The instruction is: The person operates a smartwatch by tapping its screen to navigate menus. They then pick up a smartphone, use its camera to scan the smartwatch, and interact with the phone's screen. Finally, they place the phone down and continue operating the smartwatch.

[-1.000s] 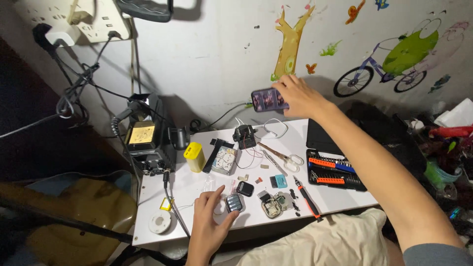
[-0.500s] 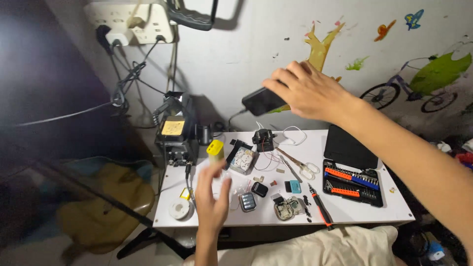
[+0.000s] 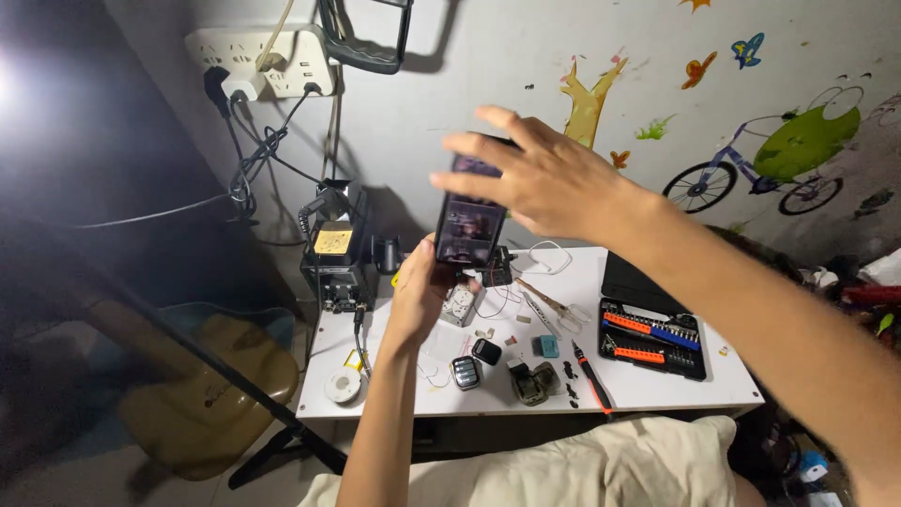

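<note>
A dark phone (image 3: 467, 223) is upright in the air above the white table (image 3: 676, 387), its screen lit and facing me. My right hand (image 3: 549, 180) lies across the phone's top end with the fingers spread over it; the thumb is hidden behind. My left hand (image 3: 422, 293) has come up from below and grips the phone's lower end. Both hands are well above the tabletop.
On the table are a black soldering station (image 3: 333, 255), a solder spool (image 3: 343, 385), a smartwatch body (image 3: 465, 372), small loose parts, a red-handled screwdriver (image 3: 591, 376) and an open bit set (image 3: 652, 338). A power strip (image 3: 272, 56) hangs on the wall. A yellow seat (image 3: 206, 390) stands at left.
My right hand has brought the phone from over the table's back toward me and turned it upright. My left hand left the table and rose to the phone's lower end.
</note>
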